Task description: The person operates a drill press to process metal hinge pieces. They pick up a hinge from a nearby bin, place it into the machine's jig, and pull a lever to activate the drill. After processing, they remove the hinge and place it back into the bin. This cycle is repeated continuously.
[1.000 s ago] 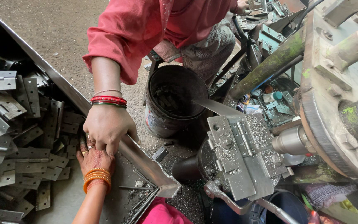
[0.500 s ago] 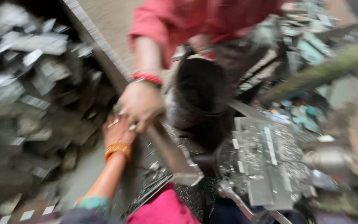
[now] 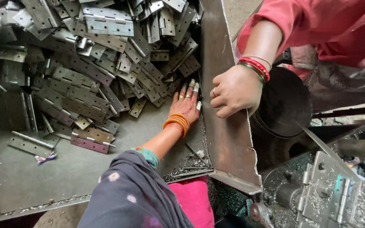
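Observation:
My left hand (image 3: 186, 104), with orange bangles on the wrist and rings on the fingers, lies palm down on the floor of a metal tray (image 3: 30, 177). Its fingers are stretched out and the fingertips touch the near edge of a heap of grey metal hinges (image 3: 102, 55). Nothing is held in it. My right hand is not in view. Another person's hand (image 3: 233, 90), wearing red bangles and a red sleeve, rests curled on the tray's slanted side wall (image 3: 227, 143), right beside my hand.
Loose hinges (image 3: 90, 141) lie apart on the tray floor at the left. Metal shavings (image 3: 186, 166) gather in the tray corner. A dark round bucket (image 3: 284, 101) stands beyond the wall. A machine block with a hinge on it (image 3: 339, 198) is at the lower right.
The view has swung left and closer over the tray. My left hand has slid forward to the hinge heap. The other person's hand stays on the tray wall.

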